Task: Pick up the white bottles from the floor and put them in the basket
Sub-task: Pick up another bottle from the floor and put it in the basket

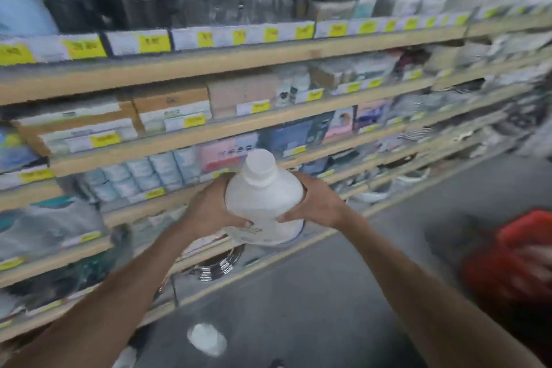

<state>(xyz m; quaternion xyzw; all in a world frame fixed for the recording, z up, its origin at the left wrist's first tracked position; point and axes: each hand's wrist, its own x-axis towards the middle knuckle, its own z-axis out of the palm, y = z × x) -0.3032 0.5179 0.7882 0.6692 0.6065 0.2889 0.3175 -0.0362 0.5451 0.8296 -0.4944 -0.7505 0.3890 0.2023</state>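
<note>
- The shelves (209, 63) of packaged goods with yellow price tags fill the left and the background; they play no part in the task.
- A second bottle (206, 339), white and blurred, lies on the grey floor (328, 293) low in the view, below the arms and waiting its turn.
- The left hand (209, 209) grips the left flank of the held bottle, fingers curled round the front of its body.
- The white bottle (263, 197) is upright, cap on top, raised clear of the floor between both hands and in front of the lower shelves.
- The right hand (316, 203) clasps the opposite flank, its fingers wrapped round the front in the same way.
- The red basket (513, 248) sits on the floor to the right, well apart from the bottle; a pale blur shows inside, too smeared to identify.
- The step in hand looks like the carry: the bottle is lifted but not delivered. The next move calls for swinging it right, over the basket's rim, lowering it in and loosening both grips.
</note>
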